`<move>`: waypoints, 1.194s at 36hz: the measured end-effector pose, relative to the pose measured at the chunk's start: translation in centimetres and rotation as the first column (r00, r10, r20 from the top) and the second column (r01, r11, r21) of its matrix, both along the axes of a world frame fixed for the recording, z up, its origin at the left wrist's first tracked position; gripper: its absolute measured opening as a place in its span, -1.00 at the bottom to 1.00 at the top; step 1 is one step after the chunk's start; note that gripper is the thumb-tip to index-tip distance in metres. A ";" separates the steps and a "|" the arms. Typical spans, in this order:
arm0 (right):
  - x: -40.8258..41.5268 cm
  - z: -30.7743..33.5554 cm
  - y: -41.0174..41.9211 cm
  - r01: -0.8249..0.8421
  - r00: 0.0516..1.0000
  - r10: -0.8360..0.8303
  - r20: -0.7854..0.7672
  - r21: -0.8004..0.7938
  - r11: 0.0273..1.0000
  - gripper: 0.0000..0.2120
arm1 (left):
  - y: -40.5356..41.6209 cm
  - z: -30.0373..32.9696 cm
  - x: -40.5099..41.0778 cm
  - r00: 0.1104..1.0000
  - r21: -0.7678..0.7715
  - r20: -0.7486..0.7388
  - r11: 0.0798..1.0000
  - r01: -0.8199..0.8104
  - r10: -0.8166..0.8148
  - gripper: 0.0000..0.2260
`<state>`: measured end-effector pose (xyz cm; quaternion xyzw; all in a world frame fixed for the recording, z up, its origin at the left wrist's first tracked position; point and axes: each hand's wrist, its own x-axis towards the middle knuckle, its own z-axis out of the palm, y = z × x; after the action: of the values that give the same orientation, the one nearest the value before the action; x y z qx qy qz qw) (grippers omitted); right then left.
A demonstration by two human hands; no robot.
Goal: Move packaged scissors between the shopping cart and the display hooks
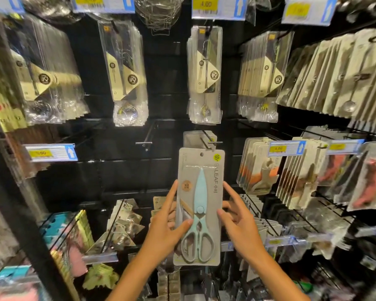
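1. Head view: a packaged pair of scissors [199, 207], light blue blades and grey handles on a grey card, is held upright in front of a black display wall, near the middle of the scene.
2. The left hand [164, 230] grips the pack's left edge: its thumb lies across the front of the card by the scissor pivot, its index finger runs straight up along the edge, and its other fingers go behind the card.
3. The right hand [239, 222] is at the pack's right edge, fingers mostly straight and spread; its thumb tip touches the card's front beside the pivot and the index finger points up along the edge. Whether any finger presses the back, I cannot tell.
4. The hang hole at the top of the card sits just below the tip of a black display hook [208, 142], not threaded on it.
5. More grey cards [191, 137] hang farther back on that same hook.
6. Above, rows of packaged spoons [205, 74] hang on other hooks, with yellow price tags [205, 5] along the top.
7. To the right hang further packs under a price tag [278, 148].
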<state>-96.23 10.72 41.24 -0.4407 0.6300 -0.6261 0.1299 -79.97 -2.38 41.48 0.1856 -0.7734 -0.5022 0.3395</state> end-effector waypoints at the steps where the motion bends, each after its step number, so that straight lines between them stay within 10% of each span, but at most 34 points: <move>1: -0.4 0.1 0.2 0.007 1.000 -0.007 -0.004 -0.001 1.000 -0.39 | 0.1 0.1 -0.5 1.000 -0.003 0.004 1.000 0.008 -0.008 -0.13; 22: -5.6 -0.4 -1.4 -0.018 1.000 0.018 0.002 -0.001 1.000 -0.46 | -1.1 -0.4 -5.4 0.999 0.026 0.039 1.000 -0.014 0.013 -0.10; 43: -11.6 -1.2 -10.4 -0.130 0.965 0.175 -0.195 0.227 0.965 -0.05 | -7.4 -0.3 -12.2 0.968 -0.075 0.203 0.988 -0.136 0.149 -0.08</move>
<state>-107.84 0.34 40.01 -0.5363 0.6676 -0.4923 0.1560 -92.15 -9.76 41.22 0.2818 -0.8042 -0.4308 0.2972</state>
